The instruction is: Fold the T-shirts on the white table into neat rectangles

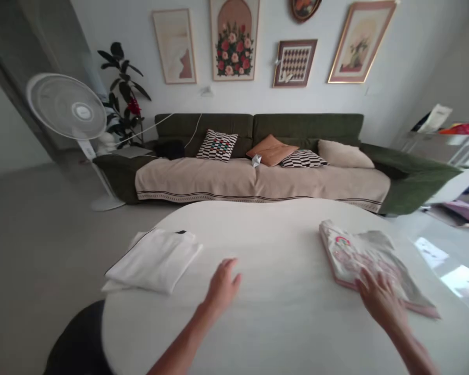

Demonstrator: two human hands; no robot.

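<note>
My left hand (222,286) hovers over the bare middle of the white table (273,245), fingers loosely stretched and holding nothing. A folded white garment (154,259) lies to its left near the table's edge. My right hand (381,297) rests with spread fingers on the near edge of a folded light garment with a pink print (359,255), which lies on the right side of the table.
Beyond the table stands a green sofa (297,130) with a beige cover and several cushions. A standing fan (68,109) and a potted plant (123,88) are at the back left. A dark stool (78,344) sits at the table's near left.
</note>
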